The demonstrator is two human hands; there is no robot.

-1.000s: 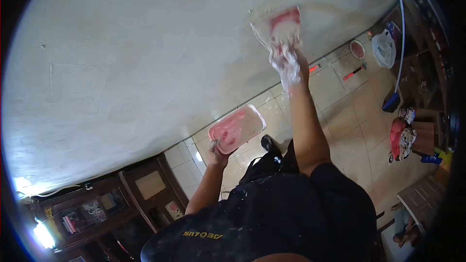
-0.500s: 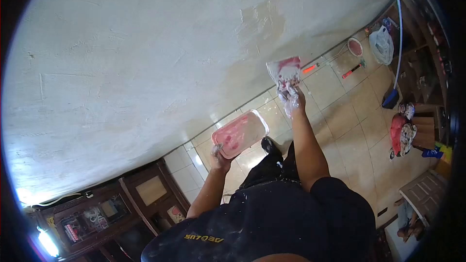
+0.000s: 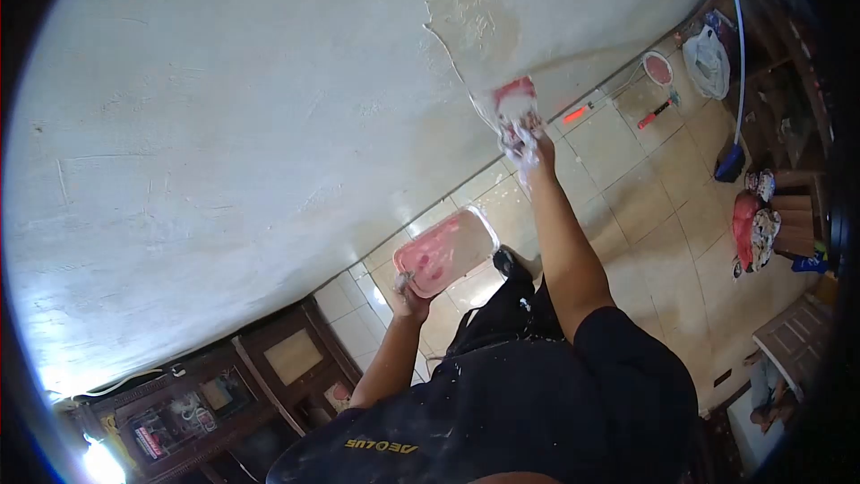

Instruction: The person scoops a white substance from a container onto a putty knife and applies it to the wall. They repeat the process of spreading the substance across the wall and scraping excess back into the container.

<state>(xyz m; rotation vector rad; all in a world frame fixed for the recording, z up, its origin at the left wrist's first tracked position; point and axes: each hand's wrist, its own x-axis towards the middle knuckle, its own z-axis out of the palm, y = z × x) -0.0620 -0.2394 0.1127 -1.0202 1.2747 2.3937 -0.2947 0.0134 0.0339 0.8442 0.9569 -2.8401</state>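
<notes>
My left hand [image 3: 410, 299] grips one end of a shallow pink tray [image 3: 448, 255], its thumb over the rim. Pale paste smears the tray's inside. My right hand [image 3: 535, 151], coated in white putty, is closed around a flat red spreader [image 3: 515, 90] loaded with white putty. The spreader is at the lower part of the whitish wall [image 3: 224, 125]; whether its edge touches cannot be made out. A thin raised line of putty [image 3: 457, 72] runs from a darker beige patch [image 3: 475, 22] down to the spreader.
Along the wall's foot lie an orange-handled tool [image 3: 576, 114], a red-handled tool [image 3: 657, 115] and a round container [image 3: 657, 69]. A plastic bag [image 3: 707, 63] and a blue broom [image 3: 730, 163] are farther right. A dark wooden cabinet [image 3: 296, 358] stands lower left. Another person's limbs [image 3: 766, 403] show lower right.
My right hand has shifted slightly up and left with the spreader, and a putty line now shows on the wall beside it. The tray stays in my left hand. The view has turned slightly.
</notes>
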